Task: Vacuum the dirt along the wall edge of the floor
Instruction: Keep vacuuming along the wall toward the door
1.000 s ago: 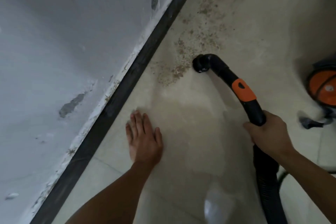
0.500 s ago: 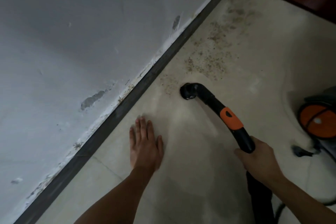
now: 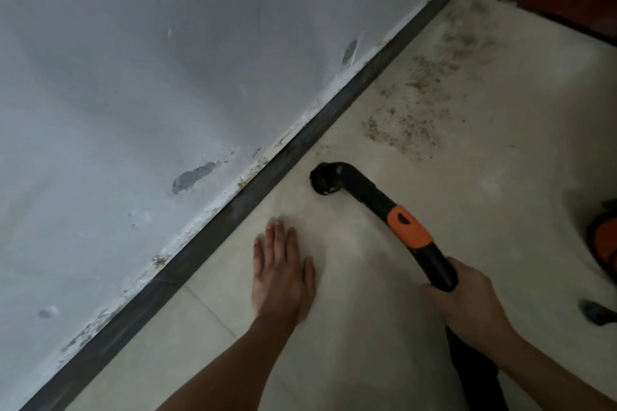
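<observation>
Vacuum nozzle (image 3: 325, 178): on floor (image 3: 367, 327) near baseboard (image 3: 300, 140), ahead of flat, outstretched left hand (image 3: 282, 272). Right hand (image 3: 467, 304) grips black wand (image 3: 434, 260). Dirt (image 3: 420, 103) beyond nozzle. Grey wall (image 3: 133, 77), chipped.

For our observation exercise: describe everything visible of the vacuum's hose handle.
The vacuum's hose handle is a black, plastic-looking curved tube with an orange collar midway. Its bent tip ends in a round mouth at the floor tile, close to the dark baseboard, short of the dirt patch. The right hand grips its lower end, where black hose continues.
</observation>
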Demonstrator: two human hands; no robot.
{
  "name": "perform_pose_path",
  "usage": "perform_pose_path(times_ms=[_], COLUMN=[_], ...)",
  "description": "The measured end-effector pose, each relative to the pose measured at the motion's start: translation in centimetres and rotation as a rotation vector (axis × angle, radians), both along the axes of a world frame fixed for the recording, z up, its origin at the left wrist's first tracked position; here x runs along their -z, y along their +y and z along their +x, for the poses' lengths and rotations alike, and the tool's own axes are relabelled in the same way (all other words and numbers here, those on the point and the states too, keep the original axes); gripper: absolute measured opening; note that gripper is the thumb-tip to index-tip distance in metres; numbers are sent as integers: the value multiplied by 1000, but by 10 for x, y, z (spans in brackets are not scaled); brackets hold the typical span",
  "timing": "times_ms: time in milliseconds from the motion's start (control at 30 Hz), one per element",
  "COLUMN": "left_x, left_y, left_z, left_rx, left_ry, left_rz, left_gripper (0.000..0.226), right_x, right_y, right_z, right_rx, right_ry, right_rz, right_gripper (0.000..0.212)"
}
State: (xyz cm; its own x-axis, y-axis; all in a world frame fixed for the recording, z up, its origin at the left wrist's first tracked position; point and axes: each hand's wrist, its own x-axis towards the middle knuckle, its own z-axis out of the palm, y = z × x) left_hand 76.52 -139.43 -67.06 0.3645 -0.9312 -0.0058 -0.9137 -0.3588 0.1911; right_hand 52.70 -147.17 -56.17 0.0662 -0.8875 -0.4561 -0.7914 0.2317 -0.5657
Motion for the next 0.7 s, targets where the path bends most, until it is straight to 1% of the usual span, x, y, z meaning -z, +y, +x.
perform_pose_path(times_ms=[133,267,400,533,633,700], left_x=[2,0,0,-2,-4,-5], left_y=[0,-2,0,-2,-1,-1], left_z=[0,0,0,0,0,0], left_rx=[-8,-3,-14,-3,-1,9], left_ry=[18,29,31,45,61,56], left_rz=[-4,-3,4,4,2,18], left_gripper=[58,57,60,64,66,66], right_x=[-5,-7,-3,-1,-2,-5], right_y=[-49,-76,-61,-28,-9,-3], right_z=[20,50,51,42,23,-2], right_rx=[72,92,64,-27,-92,-58], right_ry=[-6,-82,-113,-109,-107,-83], right_rz=[-157,-107,-88,-69,-32,-45], right_gripper=[19,15,14,14,17,16])
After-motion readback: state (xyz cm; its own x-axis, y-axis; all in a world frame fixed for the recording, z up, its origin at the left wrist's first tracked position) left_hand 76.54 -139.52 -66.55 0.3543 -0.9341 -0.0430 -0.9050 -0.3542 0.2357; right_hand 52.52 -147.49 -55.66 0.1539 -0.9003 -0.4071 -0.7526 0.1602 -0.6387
